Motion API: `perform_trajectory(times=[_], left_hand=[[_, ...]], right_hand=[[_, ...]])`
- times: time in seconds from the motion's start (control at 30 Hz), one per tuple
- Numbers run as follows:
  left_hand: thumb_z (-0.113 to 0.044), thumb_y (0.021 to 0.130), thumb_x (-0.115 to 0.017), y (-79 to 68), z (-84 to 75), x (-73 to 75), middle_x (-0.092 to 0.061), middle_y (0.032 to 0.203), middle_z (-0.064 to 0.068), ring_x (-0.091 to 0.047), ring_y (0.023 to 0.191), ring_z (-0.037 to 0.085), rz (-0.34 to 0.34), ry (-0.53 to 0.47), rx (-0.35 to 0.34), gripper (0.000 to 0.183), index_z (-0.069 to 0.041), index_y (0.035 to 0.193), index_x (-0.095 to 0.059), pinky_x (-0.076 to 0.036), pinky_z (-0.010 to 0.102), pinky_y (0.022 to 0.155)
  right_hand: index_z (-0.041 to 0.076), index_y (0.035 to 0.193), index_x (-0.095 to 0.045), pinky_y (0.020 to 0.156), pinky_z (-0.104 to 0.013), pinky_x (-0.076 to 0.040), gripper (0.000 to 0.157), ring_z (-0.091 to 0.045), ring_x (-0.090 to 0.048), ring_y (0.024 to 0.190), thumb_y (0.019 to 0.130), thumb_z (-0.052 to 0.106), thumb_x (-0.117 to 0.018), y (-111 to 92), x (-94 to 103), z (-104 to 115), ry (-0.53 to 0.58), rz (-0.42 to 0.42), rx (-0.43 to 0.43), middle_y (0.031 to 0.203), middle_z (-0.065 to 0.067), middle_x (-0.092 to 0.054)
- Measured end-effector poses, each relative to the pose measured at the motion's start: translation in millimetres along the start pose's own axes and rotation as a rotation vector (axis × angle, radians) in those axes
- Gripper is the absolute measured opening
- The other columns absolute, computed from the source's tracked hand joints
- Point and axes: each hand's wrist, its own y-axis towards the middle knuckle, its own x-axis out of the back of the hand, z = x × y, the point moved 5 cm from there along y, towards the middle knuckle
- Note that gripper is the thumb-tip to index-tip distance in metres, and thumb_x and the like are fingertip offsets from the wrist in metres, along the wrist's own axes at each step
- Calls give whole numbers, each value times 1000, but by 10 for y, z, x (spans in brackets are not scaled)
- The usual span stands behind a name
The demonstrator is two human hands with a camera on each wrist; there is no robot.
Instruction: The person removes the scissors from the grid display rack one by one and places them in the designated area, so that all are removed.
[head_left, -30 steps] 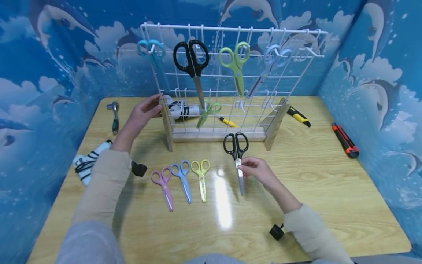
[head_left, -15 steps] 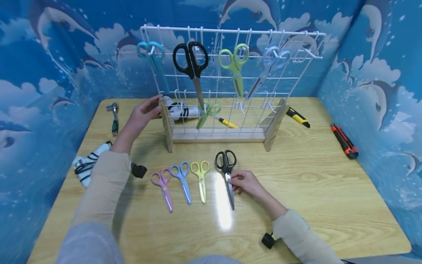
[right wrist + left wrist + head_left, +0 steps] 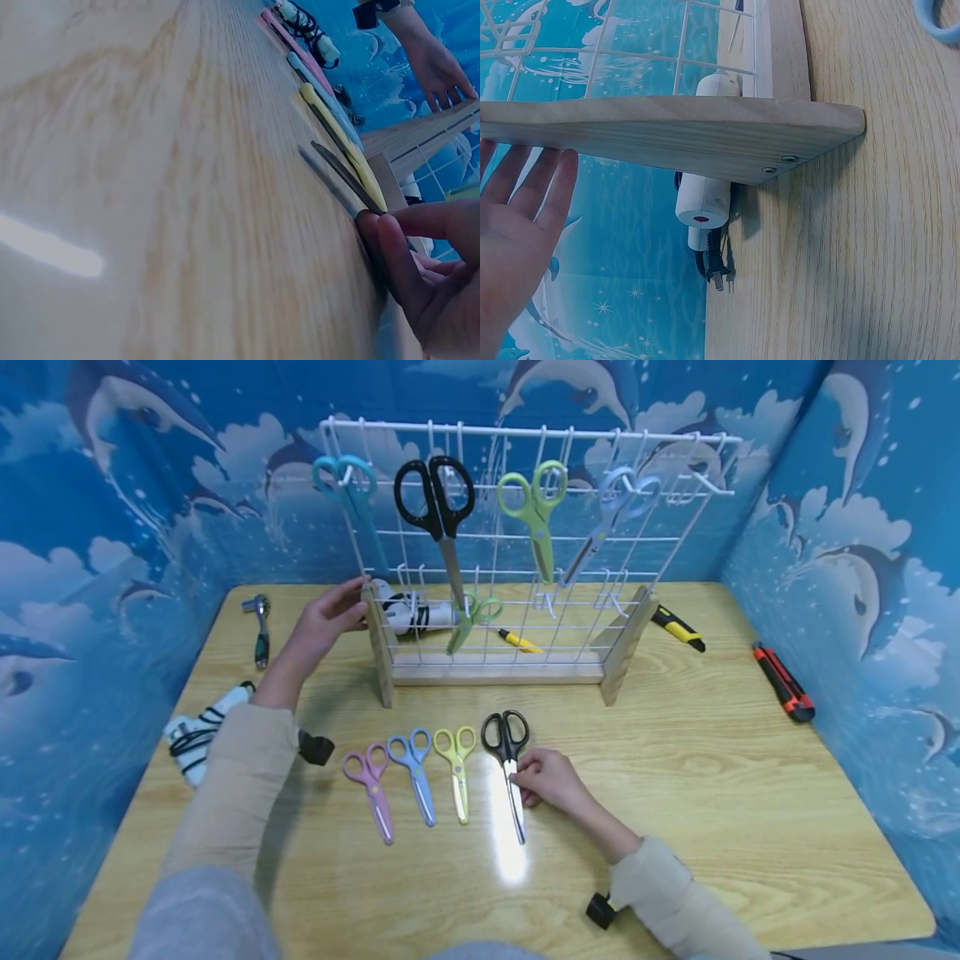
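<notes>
My right hand [image 3: 551, 781] pinches the black-handled scissors [image 3: 517, 814] by the blades, low at the table, handles pointing toward the rack. In the right wrist view, thumb and forefinger meet on these scissors [image 3: 337, 180]; I cannot tell whether they touch the tabletop. Left of them lie yellow scissors [image 3: 460, 777], blue scissors [image 3: 420, 781] and pink scissors [image 3: 377, 797] in a row. My left hand [image 3: 322, 622] rests against the left wooden upright [image 3: 378, 643] of a white wire rack [image 3: 540, 432]. The left wrist view shows its straight fingers touching that upright [image 3: 667, 127].
Teal [image 3: 360, 514], black [image 3: 433, 497], green [image 3: 538, 518] and light blue scissors [image 3: 611, 510] hang on upper hooks, smaller green ones [image 3: 462, 631] lower. Utility knives [image 3: 678, 628] lie right, a ratchet [image 3: 261, 631] and corded tool [image 3: 198, 739] left. A white tool [image 3: 408, 612] sits behind the rack.
My right hand has moved left and toward me, bringing the black-handled scissors down beside the yellow ones. The left hand stays at the upright.
</notes>
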Motion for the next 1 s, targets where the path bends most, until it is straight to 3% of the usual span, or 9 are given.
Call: perform_trajectory(times=[0.3, 0.67, 1.0], left_hand=[[-32, 84, -50, -10, -14, -4, -39, 128, 7, -44, 109, 16, -1, -1, 4, 50, -25, 130, -34, -40, 39, 89], [-32, 84, -51, -14, -10, -9, -39, 129, 8, -44, 109, 15, -6, -9, 9, 50, -25, 130, -34, -38, 42, 91], [-33, 83, -50, -13, -13, -7, -40, 128, 8, -44, 108, 16, -2, -1, -7, 50, -24, 130, -34, -39, 41, 90]], right_hand=[[-5, 86, -52, 42, -30, -51, 22, -15, -56, 42, 73, 8, -63, -15, -136, 70, -23, 68, -30, 58, -11, -58], [-5, 82, -49, 43, -30, -51, 21, -16, -56, 42, 74, 9, -63, -34, -152, 92, -31, 78, -77, 58, -13, -58], [-2, 75, -50, 42, -31, -51, 19, -16, -55, 41, 78, 13, -60, -50, -125, 126, -72, 104, -35, 56, -11, -58]])
